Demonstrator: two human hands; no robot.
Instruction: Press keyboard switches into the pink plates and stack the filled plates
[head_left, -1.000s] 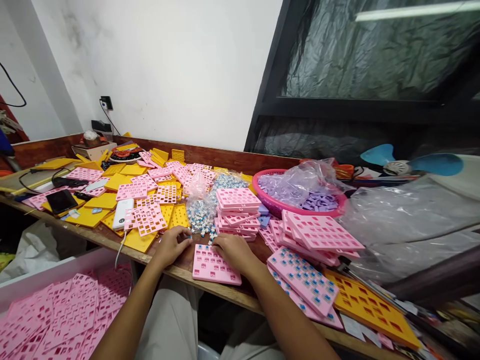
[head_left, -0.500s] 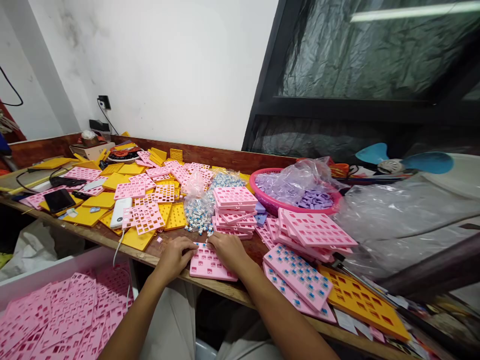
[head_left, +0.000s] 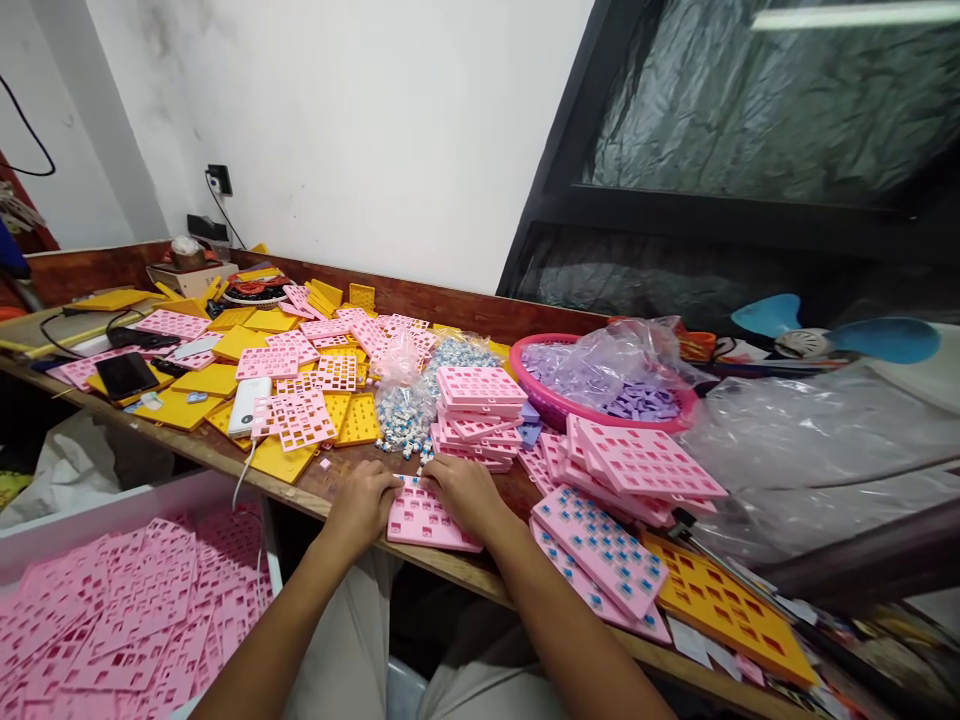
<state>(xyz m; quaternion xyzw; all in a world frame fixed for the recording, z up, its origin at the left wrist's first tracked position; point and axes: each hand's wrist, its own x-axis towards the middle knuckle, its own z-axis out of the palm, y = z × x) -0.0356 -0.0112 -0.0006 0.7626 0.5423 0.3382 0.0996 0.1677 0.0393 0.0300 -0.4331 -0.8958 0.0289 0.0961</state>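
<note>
A pink board [head_left: 429,528] with square holes lies at the front edge of the wooden table, a few blue bits showing along its far edge. My left hand [head_left: 366,500] is closed, thumb and fingers at the board's far left corner. Curled over its far right part is my right hand [head_left: 469,492]; whatever sits under those fingertips is hidden. Just beyond, small blue-and-white pieces [head_left: 405,430] spill from a clear plastic bag [head_left: 401,365]. Right of them rises a stack of thick pink boards [head_left: 480,395].
Pink boards filled with blue pieces [head_left: 600,545] lie at right, beside a yellow board [head_left: 727,610]. Behind them are more pink boards [head_left: 645,460] and a pink basket [head_left: 551,405] of purple pieces. A white bin [head_left: 274,575] holds pink sheets at lower left. A power bank [head_left: 247,405] and phone [head_left: 126,376] lie left.
The view has shifted slightly, so most things sit a little farther right in the picture. Both hands stay at the pink board, with only slight finger movement.
</note>
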